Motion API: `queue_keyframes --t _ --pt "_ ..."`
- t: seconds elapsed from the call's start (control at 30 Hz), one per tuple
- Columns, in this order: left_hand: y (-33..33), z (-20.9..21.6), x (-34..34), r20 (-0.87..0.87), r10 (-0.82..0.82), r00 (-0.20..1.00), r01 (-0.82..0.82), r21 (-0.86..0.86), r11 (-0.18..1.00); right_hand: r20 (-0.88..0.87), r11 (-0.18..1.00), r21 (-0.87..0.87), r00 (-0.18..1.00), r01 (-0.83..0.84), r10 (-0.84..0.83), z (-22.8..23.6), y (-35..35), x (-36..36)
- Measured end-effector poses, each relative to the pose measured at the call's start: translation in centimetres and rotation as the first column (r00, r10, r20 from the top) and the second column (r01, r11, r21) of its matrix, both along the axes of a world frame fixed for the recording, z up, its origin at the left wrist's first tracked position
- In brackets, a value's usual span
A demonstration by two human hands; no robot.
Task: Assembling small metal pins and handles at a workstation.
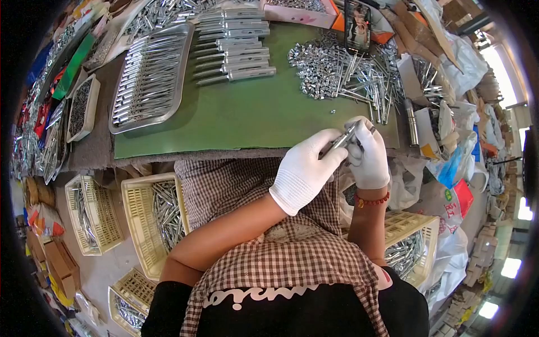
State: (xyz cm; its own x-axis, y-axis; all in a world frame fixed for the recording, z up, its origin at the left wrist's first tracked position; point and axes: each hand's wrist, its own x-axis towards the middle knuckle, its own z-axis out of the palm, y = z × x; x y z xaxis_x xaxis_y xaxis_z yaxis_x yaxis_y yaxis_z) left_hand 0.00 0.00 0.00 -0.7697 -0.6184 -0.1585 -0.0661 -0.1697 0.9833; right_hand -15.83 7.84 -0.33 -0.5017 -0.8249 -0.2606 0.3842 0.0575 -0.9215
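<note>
Both hands wear white knit gloves and meet in front of my body, near the front edge of the green mat (pixel 236 126). My left hand (pixel 303 173) is closed around a slim silver metal tube (pixel 339 142) that points up and to the right. At the tube's far end, my right hand (pixel 370 160) pinches with its fingers; they partly hide that end. Beyond the hands lie a heap of small shiny metal caps (pixel 315 72) and a pile of thin metal rods (pixel 368 84). Larger metal tubes with thin tips (pixel 244 62) are lined up farther left on the mat.
A steel tray (pixel 184 73) full of slim metal pieces stands at the left. A phone (pixel 357 27) stands upright at the back right. Yellow plastic crates (pixel 135 224) with metal parts sit below the table, left and right (pixel 432 238). A thick metal cylinder (pixel 411 123) lies at the right edge.
</note>
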Motion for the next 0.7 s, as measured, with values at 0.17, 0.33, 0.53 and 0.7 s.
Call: queue_keyframes --t 0.17,0.33,0.53,0.7 --pt "0.5 0.1 -0.1 -0.031 0.017 0.999 -0.022 -0.173 0.985 0.086 0.995 -0.098 0.996 0.034 -0.025 -0.6 0.8 -0.3" --pt "0.5 0.1 -0.2 -0.02 0.061 0.998 -0.064 -0.324 0.944 0.117 0.988 -0.151 0.993 0.007 0.011 -0.7 1.0 -0.2" --pt "-2.6 0.9 2.0 0.172 0.138 0.975 0.079 -0.856 0.51 -0.126 0.999 -0.049 0.992 0.023 -0.029 0.6 0.4 0.4" --pt "-5.3 1.7 3.3 0.432 0.27 0.86 0.399 -0.901 0.172 -0.858 0.992 -0.023 0.507 0.124 -0.084 0.5 -1.8 -1.3"
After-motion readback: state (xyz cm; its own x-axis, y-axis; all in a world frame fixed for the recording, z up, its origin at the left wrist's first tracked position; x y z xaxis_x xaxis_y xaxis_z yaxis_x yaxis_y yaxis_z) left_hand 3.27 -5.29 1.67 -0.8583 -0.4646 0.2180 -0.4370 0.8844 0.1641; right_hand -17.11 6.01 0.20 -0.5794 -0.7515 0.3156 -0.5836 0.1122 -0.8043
